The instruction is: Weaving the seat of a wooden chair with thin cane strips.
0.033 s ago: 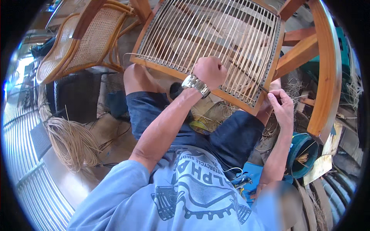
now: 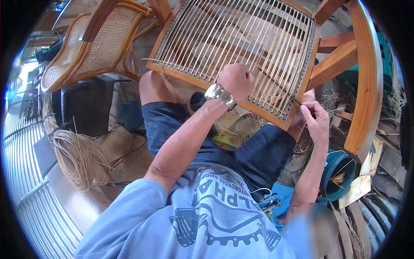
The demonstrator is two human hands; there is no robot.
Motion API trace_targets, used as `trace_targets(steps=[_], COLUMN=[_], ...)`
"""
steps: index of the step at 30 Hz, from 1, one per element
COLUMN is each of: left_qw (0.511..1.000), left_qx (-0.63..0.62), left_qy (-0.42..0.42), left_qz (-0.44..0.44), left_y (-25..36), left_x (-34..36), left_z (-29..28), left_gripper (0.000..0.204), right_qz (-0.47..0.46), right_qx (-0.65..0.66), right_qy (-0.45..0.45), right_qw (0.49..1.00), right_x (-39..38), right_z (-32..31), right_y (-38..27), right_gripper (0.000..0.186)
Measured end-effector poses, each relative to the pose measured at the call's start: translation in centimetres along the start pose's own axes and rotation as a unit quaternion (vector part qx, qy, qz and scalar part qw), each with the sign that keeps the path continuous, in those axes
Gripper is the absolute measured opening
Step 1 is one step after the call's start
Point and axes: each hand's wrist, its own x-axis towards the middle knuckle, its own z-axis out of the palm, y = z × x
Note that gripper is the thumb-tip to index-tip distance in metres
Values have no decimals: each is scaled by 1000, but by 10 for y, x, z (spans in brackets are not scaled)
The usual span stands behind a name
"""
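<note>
A wooden chair frame (image 2: 202,81) lies across my knees, with pale cane strands (image 2: 207,43) strung over its opening from the far rail to the near one. My left hand (image 2: 236,81) is curled into a fist over the near rail and strands; whatever its fingers hold is hidden. Beyond the right near corner, my right hand (image 2: 317,118) pinches the near end of a thin dark rod (image 2: 280,87). The rod slants across the right-hand strands, its far end near my left hand. Small dark holes or pegs line the frame's edges.
A woven cane chair (image 2: 108,41) stands at the far left, above a coil of cane (image 2: 79,159). A curved wooden leg (image 2: 368,82) rises on the right. Below it sit a dark teal bucket (image 2: 338,175) and a blue tray (image 2: 278,198) with tools. Cane scraps (image 2: 330,103) litter the floor.
</note>
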Motion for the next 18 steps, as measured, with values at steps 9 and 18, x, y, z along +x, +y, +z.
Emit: trace_targets(steps=[9,18], left_qw=[996,996], left_qx=[78,56], left_qy=[42,15], left_qz=[18,72], left_y=[10,5], left_x=[-14,-8], left_z=[14,9], left_gripper=[9,15], right_qz=[-12,-2], right_qx=[6,9], right_qy=[-8,-6], right_qw=[1000,1000], right_x=[-2,1], right_z=[-2,0], right_y=[-7,-8], right_gripper=[7,7])
